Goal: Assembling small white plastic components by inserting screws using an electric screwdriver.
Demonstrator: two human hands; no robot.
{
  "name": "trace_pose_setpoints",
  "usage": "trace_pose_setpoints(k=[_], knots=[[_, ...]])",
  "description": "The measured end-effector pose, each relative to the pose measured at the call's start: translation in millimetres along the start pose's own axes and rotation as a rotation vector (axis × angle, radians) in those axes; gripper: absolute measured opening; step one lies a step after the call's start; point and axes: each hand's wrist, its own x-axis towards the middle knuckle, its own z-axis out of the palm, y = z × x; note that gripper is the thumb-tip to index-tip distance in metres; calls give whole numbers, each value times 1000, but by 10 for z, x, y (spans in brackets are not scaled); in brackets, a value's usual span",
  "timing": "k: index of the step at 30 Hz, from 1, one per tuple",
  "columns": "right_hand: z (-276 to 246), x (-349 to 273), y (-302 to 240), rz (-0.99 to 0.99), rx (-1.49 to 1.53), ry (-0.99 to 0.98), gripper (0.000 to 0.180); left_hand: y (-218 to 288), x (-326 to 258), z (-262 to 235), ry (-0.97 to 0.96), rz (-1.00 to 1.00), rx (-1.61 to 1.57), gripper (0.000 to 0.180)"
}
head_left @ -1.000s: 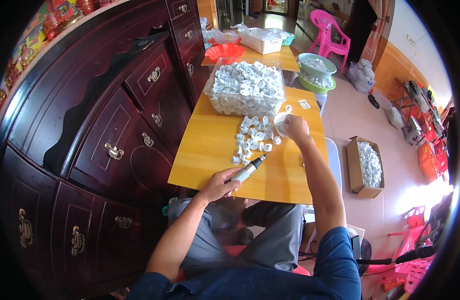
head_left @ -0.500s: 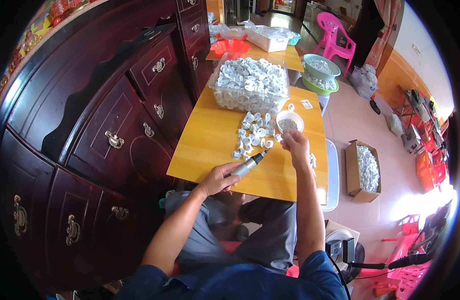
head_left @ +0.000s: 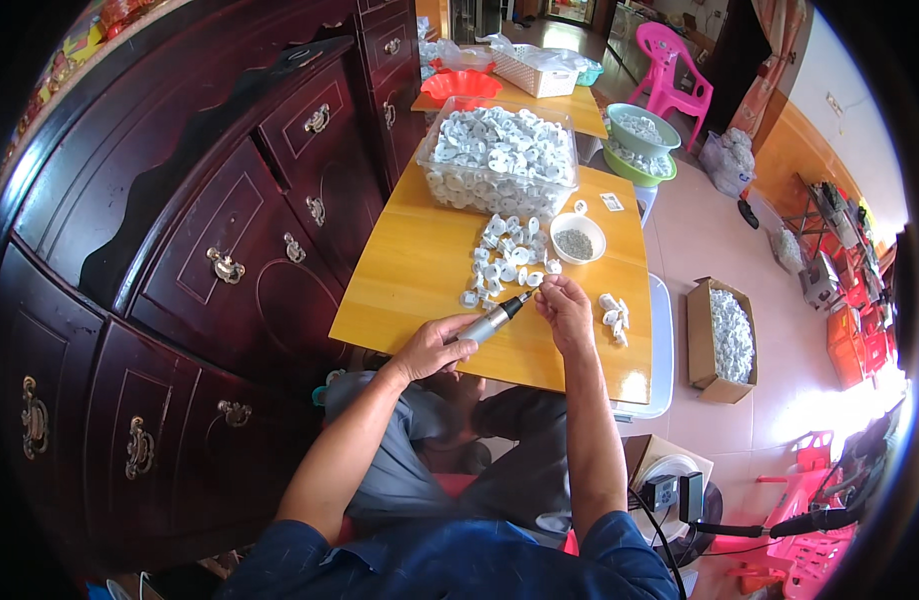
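My left hand (head_left: 438, 346) is wrapped round an electric screwdriver (head_left: 488, 323) with a silver body and a black nose. Its tip slants up and to the right over the table. Right at that tip, my right hand (head_left: 567, 308) has thumb and fingers pinched together; what they hold is too small to make out. Just beyond the fingertips stands a white bowl (head_left: 593, 228) of tiny grey metal pieces, probably screws. A heap of small white plastic parts (head_left: 500, 260) lies to the left of the bowl. A smaller group of white parts (head_left: 615, 318) rests right of my right hand.
A clear tub (head_left: 500, 165) full of white parts stands at the table's (head_left: 400, 290) far end. Dark wooden drawers (head_left: 220, 220) line the left. On the floor to the right are a cardboard box (head_left: 722, 340) of parts and a pink chair (head_left: 670, 75); stacked basins (head_left: 640, 145) stand beyond.
My right hand has come from the bowl's near edge toward me and left, to the screwdriver's tip. The small group of parts at the right is now uncovered. My left hand keeps its hold.
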Motion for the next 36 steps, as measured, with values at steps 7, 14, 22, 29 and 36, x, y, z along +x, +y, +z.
trace_pose_setpoints(k=[7,14,22,29,36], knots=[[46,5,11,13,-20,40,12,-8,-11,-8,2,-10,4,54],[49,38,74,10,49,82,13,-4,5,8,-1,-8,-37,55],[61,13,58,3,47,20,16,-30,8,-13,-8,-4,-49,57],[81,31,-94,-32,-179,90,22,18,6,23,31,-2,-10,54],[7,317,-10,-364,-1131,209,33,-83,7,-15,52,3,-36,55]])
